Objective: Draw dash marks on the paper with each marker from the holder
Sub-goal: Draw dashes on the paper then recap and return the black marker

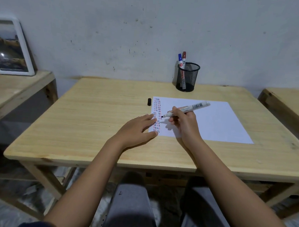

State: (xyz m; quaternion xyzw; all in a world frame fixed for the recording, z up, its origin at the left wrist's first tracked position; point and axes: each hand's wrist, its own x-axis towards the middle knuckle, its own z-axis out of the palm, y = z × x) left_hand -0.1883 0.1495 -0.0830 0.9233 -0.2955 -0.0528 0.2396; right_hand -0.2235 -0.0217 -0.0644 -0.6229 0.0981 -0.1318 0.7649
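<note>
A white sheet of paper [216,122] lies on the wooden table [94,119]. Columns of black, red and blue dash marks [157,114] run down its left edge. My right hand [185,124] grips an uncapped black marker [188,109], whose tip hovers just right of the dash columns. My left hand [138,128] lies flat with spread fingers on the paper's left edge, fingertips over the dashes. The marker's black cap [149,102] lies on the table left of the paper. A black mesh holder [187,77] at the back holds a blue marker [180,60] and a red marker [184,59].
A framed picture [9,46] leans against the wall on a side table [13,88] to the left. Another wooden table [292,105] stands at the right. My legs show under the table's front edge.
</note>
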